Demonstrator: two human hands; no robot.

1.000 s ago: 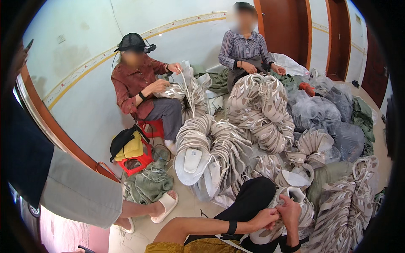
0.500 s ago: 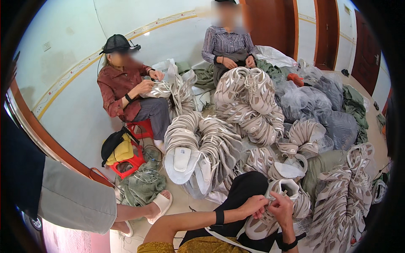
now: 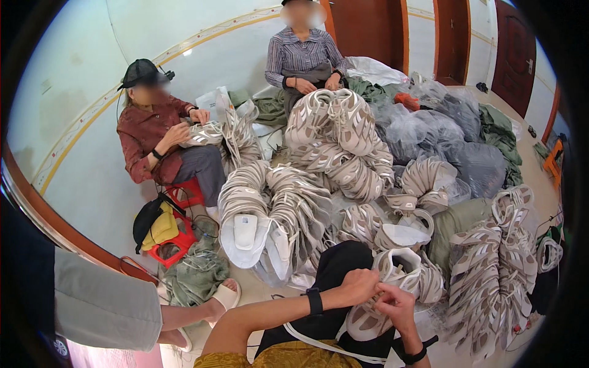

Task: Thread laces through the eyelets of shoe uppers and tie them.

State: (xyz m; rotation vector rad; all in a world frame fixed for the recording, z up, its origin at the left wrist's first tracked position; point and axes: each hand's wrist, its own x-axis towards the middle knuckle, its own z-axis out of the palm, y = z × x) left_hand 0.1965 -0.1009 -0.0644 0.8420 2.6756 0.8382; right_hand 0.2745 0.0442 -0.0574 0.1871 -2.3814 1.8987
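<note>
A beige-and-white shoe upper (image 3: 363, 323) lies across my lap, its toe toward me and its round collar pointing away. My left hand (image 3: 359, 287) is closed above its lacing area, with the back of the hand turned up. Beside it my right hand (image 3: 397, 305) pinches with thumb and forefinger, nearly touching the left fingertips. What sits between the fingers of either hand is too small to make out. A long white lace (image 3: 307, 342) curves over my lap below my left forearm. More uppers are stacked right behind the shoe's collar.
Nested rows of shoe uppers (image 3: 288, 214) stand ahead, with another long row (image 3: 491, 276) at right. Two people sit opposite: one in a red shirt (image 3: 150, 138) handles an upper, the other wears stripes (image 3: 300, 55). Grey plastic bags (image 3: 478, 165) pile up behind. Someone's slippered foot (image 3: 226, 295) is near left.
The whole view has shifted slightly, moving the scene left and up. My left hand has curled closed and lifted a little from the shoe, while my right fingers have come lower, close to it.
</note>
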